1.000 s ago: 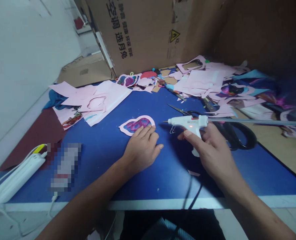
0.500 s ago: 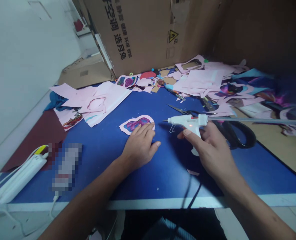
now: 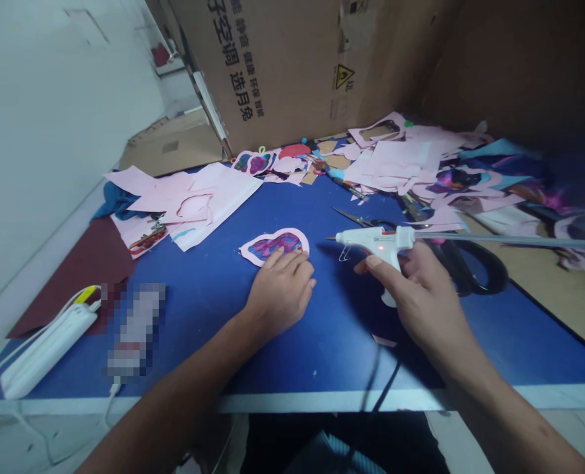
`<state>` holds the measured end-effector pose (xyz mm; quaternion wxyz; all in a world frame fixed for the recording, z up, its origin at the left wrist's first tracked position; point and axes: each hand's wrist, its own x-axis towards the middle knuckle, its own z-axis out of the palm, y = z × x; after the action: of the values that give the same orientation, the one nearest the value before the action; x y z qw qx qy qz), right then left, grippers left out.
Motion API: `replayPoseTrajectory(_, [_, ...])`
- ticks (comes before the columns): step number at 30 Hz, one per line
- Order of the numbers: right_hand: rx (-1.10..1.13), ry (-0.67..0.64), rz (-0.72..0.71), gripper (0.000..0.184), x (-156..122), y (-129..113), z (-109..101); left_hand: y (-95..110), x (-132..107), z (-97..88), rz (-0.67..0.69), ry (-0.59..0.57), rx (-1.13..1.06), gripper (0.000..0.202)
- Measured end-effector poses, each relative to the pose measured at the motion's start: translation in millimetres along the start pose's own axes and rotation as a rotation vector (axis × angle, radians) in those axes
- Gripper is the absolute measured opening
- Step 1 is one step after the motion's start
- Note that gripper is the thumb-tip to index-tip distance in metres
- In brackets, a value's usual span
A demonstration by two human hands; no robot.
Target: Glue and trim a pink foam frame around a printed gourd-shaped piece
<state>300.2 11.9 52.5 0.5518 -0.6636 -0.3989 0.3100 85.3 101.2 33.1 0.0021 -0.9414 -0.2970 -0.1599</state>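
A gourd-shaped piece (image 3: 275, 245) with a pink border and a purple and blue middle lies flat on the blue table (image 3: 198, 329). On its near edge rest the fingertips of my left hand (image 3: 282, 289); the fingers are stretched out, not wrapped round it, and cover its lower right part. My right hand (image 3: 423, 286) is closed round the handle of a white glue gun (image 3: 376, 240). A small light glows on the gun. Its nozzle points left, a short way right of the piece, and a long clear glue stick (image 3: 494, 240) runs out of its back.
Scissors (image 3: 358, 218) and a thick black coil (image 3: 489, 270) lie behind the gun. Pink offcuts (image 3: 401, 161) are heaped at the back right, with pink sheets (image 3: 223, 197) at left. A white power strip (image 3: 50, 352) is front left. Cardboard (image 3: 292, 66) stands behind.
My left hand has slid back toward the piece's near edge, uncovering more of its middle, and the thumb has drawn in. The glue gun stays in my right hand. The view has shifted slightly.
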Motion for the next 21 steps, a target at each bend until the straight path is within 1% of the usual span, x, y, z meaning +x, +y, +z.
replayPoseTrajectory(4, [-0.003,0.000,-0.009,0.021,-0.5,0.2,-0.2,0.0,0.9,2.4,-0.066,-0.021,-0.036,0.020])
replayPoseTrajectory(9, [-0.019,0.003,-0.014,0.023,-0.3,2.7,0.0,0.9,1.3,4.5,-0.112,-0.046,-0.079,0.026])
replayPoseTrajectory(15, [0.010,0.001,0.007,0.023,-1.1,-1.1,1.1,1.9,-0.2,4.4,-0.132,-0.098,-0.105,0.034])
replayPoseTrajectory(21, [-0.022,0.014,-0.014,0.021,-1.6,-3.9,0.7,4.1,0.0,2.6,-0.134,-0.127,-0.099,0.032])
